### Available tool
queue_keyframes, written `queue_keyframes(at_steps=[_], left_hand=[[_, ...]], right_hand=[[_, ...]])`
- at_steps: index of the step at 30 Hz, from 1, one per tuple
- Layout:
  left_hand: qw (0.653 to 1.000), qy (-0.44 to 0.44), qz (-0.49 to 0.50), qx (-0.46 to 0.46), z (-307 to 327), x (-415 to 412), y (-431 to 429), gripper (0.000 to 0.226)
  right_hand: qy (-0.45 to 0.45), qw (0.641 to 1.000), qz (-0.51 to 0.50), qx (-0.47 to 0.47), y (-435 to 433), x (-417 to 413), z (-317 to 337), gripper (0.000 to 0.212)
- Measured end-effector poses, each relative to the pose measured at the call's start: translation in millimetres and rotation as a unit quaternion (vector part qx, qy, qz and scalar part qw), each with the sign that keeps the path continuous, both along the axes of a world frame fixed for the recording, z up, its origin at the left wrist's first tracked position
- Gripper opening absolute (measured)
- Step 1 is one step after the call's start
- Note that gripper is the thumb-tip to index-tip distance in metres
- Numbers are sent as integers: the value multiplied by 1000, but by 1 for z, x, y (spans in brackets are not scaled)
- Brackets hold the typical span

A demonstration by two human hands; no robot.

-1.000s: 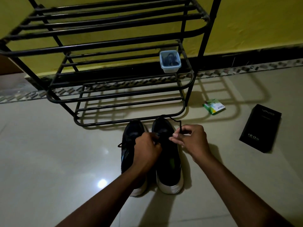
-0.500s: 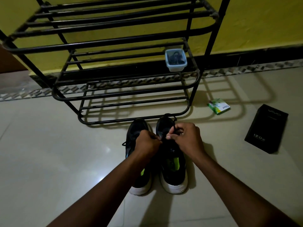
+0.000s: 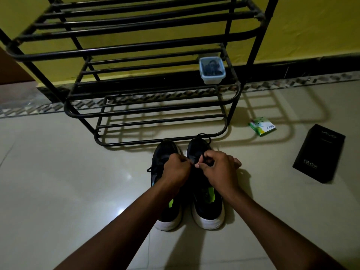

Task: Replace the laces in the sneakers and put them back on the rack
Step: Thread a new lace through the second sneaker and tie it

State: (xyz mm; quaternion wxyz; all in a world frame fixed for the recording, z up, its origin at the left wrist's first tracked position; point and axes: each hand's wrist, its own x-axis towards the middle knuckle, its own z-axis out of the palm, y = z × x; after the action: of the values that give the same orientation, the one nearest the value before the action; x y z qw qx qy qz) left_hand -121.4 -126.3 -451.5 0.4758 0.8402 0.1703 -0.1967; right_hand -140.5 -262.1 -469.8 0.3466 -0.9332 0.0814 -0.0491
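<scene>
The right hand pinches the black lace over the right sneaker. The left hand, curled and touching it, seems to hold the other end. I think it is best to pull both ends evenly, without twist. Both sneakers stand on the glossy tiled floor, just before the rack. A yellow wall is behind.

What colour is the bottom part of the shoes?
White. The thick rubber soles of the black sneakers show best in the head view.
</scene>
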Motion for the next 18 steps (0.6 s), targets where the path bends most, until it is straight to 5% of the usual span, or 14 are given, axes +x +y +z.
queue_keyframes(at_steps=[13, 18], left_hand=[[991, -93, -50, 81, 5, -9, -4, 14], [987, -126, -37, 95, 7, -8, -2, 14]], right_hand=[[-21, 993, 54, 101, -14, -7, -18, 7], [-114, 985, 61, 116, -27, -25, -23, 40]])
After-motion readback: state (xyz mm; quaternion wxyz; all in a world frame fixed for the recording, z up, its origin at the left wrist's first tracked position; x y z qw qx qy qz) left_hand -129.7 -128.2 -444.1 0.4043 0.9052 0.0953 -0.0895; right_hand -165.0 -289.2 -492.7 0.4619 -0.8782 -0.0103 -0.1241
